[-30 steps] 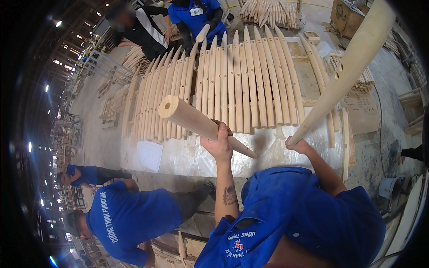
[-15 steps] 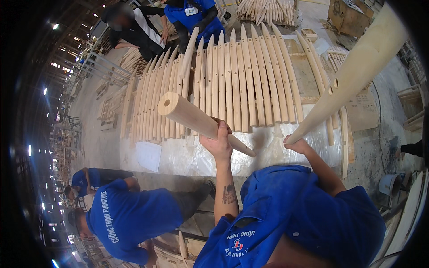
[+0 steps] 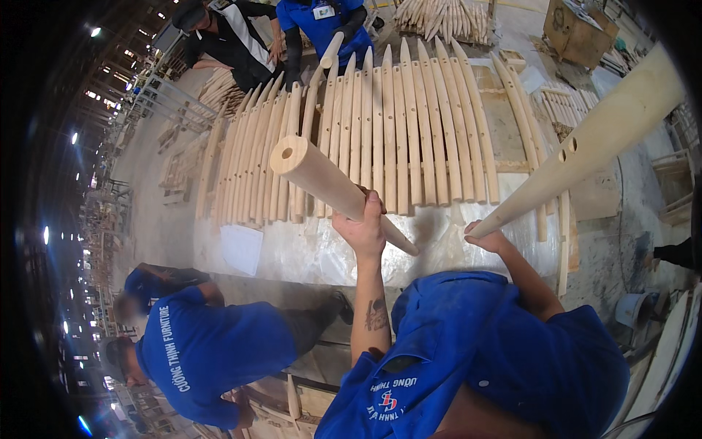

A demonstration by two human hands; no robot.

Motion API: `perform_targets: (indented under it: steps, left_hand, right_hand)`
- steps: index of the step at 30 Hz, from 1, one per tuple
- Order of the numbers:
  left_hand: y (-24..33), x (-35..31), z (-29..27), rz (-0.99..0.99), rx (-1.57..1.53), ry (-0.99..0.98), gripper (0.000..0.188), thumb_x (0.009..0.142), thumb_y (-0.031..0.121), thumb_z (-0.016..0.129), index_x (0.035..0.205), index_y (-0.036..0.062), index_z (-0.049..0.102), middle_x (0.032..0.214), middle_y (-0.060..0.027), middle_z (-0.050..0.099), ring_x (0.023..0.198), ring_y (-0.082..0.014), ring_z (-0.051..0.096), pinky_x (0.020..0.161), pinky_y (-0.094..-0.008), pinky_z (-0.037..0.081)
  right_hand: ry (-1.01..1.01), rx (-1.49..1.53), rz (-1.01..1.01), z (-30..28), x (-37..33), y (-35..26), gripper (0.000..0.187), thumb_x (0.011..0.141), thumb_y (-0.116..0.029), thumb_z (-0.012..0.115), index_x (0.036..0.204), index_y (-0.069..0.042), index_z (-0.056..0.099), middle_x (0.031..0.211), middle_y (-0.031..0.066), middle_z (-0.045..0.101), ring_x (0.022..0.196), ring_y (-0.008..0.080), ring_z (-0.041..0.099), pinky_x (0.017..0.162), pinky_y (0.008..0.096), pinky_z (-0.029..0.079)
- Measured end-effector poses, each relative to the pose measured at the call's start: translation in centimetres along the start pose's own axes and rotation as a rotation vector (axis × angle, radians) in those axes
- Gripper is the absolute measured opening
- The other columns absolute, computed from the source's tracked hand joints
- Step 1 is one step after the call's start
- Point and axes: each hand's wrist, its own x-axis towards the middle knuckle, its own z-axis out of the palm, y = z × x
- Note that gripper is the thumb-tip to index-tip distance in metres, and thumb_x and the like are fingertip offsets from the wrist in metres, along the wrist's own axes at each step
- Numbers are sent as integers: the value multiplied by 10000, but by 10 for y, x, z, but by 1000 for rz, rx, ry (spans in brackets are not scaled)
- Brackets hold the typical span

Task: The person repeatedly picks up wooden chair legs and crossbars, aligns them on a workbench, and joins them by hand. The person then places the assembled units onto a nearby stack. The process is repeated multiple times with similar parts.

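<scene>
My left hand (image 3: 363, 233) is closed around a pale round wooden pole (image 3: 322, 177). Its thick end, with a hole in the middle, is raised toward the upper left, and its thin end slants down over the wrapped table (image 3: 446, 252). In my right hand (image 3: 485, 238) is the thin lower end of a second wooden pole (image 3: 578, 150), which leans up and away to the right. Two drilled holes show in the side of that pole. Just beyond my hands lies a row of similar pointed wooden poles (image 3: 391, 139), side by side, several with drilled holes.
A white paper sheet (image 3: 241, 249) lies at the table's left. Across the table, a co-worker in blue (image 3: 322, 29) holds a wooden piece (image 3: 333, 51), beside another in black (image 3: 234, 44). A person in a blue shirt (image 3: 219, 344) bends at the lower left. Wood is stacked (image 3: 446, 18) behind.
The left pole's raised end has shifted slightly right and up. The right pole has tipped lower and turned, showing its holes more fully. The far co-worker's wooden piece has swung to another angle.
</scene>
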Motion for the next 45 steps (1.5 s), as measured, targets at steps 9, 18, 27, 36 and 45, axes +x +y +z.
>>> perform_targets:
  steps: [9,18,27,36,45]
  left_hand:
    - [-5,3,3,4,87,-26,195,867,98,672,950,-25,544,738,-91,564,587,-157,561,523,-300,493]
    - [-5,7,2,-8,-15,-20,178,864,67,693,934,-24,557,766,-84,589,606,-134,581,538,-268,484]
    - [-4,8,-1,0,95,-17,229,882,157,677,922,-18,536,714,-88,558,582,-157,552,524,-298,489]
    - [-8,8,1,-5,95,-21,235,880,158,676,943,-23,541,713,-88,557,586,-157,551,531,-292,481]
    - [-8,7,7,9,102,-37,245,877,154,688,963,-15,534,736,-86,558,592,-153,555,533,-297,488]
  right_hand:
    - [-63,95,30,-10,4,6,290,809,-295,721,994,-74,689,983,98,699,960,232,649,903,347,498]
    - [-38,19,58,-14,4,1,288,791,-273,731,994,-73,693,963,101,704,923,228,655,869,349,506]
    - [-36,152,37,-4,1,-1,194,787,-202,741,916,-68,687,921,84,676,881,216,639,822,348,504]
    - [-40,147,-22,-11,2,5,196,777,-188,751,922,-71,690,911,86,663,887,218,631,822,362,506]
    - [-8,123,-16,-10,-2,4,243,782,-227,743,966,-80,684,917,75,677,892,199,633,844,340,498]
